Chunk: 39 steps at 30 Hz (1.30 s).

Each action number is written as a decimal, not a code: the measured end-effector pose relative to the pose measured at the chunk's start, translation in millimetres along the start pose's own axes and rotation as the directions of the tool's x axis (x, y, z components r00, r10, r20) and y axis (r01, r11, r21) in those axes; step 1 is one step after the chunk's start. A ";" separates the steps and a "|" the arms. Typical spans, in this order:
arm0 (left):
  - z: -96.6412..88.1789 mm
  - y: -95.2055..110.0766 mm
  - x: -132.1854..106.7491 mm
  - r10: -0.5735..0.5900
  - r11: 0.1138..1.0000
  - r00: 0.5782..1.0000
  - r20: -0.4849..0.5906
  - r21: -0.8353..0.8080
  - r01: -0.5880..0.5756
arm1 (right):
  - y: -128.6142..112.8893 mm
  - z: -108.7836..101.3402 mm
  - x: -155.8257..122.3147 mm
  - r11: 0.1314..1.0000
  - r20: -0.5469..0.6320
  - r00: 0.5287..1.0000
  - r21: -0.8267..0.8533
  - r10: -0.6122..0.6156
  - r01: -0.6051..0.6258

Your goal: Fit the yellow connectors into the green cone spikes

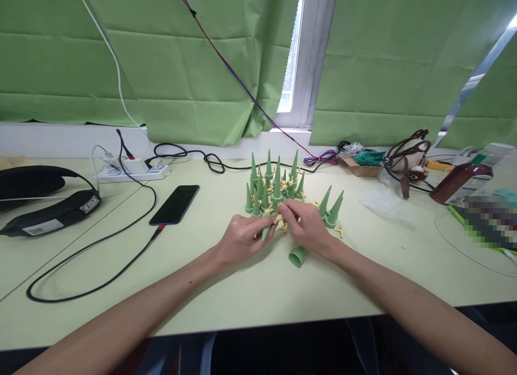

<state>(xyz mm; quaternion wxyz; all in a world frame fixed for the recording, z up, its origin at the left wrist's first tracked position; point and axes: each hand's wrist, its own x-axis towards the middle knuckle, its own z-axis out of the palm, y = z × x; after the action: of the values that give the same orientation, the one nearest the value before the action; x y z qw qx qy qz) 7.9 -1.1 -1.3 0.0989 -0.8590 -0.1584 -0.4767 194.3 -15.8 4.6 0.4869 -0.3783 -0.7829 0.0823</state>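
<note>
So, yellow fitting is pinched by the right hand at the fingertips, just right of the green spike clamped in the left hand. Spike's visible end is pointed down, nearward; whether both parts are joined can't be told.

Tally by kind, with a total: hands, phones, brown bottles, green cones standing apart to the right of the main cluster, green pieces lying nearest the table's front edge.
Hands (left hand, right hand): 2
Phone: 1
Brown bottle: 1
Standing green cones: 2
Lying green piece: 1
Total: 7
</note>
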 end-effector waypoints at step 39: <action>5.0 -3.7 -8.9 -0.141 0.990 0.987 0.075 -0.019 0.143 | 9.3 3.7 -1.2 1.000 0.130 0.991 0.002 0.026 -0.027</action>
<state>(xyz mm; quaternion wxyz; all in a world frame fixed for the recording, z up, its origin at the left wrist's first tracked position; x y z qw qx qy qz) 6.0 2.4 -11.4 0.0483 -0.8637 -0.2170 -0.4523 196.3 -9.3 -2.8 0.4344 -0.3815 -0.8078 0.1147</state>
